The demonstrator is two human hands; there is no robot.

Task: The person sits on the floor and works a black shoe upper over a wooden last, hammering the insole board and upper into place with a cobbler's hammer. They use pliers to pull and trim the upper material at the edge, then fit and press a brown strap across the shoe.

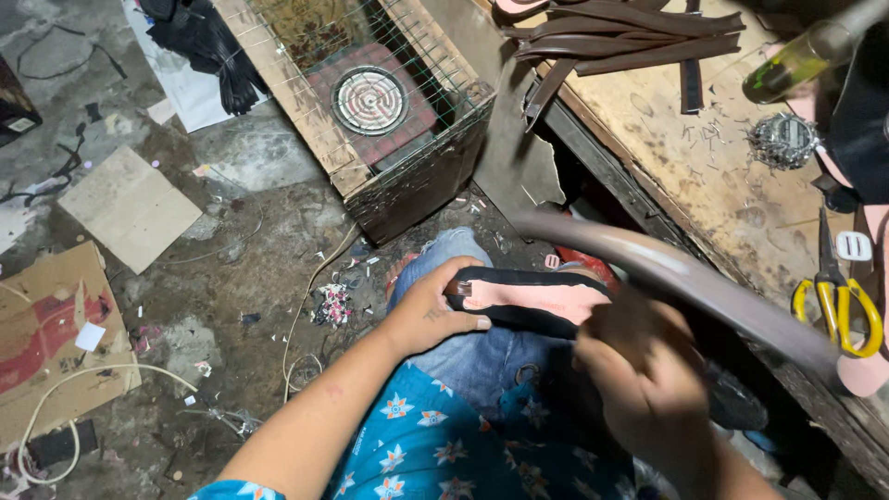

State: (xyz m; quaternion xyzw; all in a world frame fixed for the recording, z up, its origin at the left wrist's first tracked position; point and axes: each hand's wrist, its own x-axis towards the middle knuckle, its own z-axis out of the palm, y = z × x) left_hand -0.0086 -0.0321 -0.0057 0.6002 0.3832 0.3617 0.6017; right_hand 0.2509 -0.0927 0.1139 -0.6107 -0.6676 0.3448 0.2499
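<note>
On my lap lies a pink sandal sole with a black edge [542,303]. My left hand [433,309] grips its left end, thumb across a brown strap piece. My right hand [648,370], blurred with motion, is closed around a long curved metal tool [685,278] that reaches up to the right over the sole. My legs are in blue jeans [463,356] and I wear a blue flowered shirt.
To the right stands a worn wooden workbench [704,176] with brown leather straps [630,37], yellow-handled scissors [838,296], a steel-wool pad [782,139] and a bottle [801,60]. A wire-topped wooden box holds a coil heater [370,100]. Cardboard [56,343], cables and scraps litter the floor.
</note>
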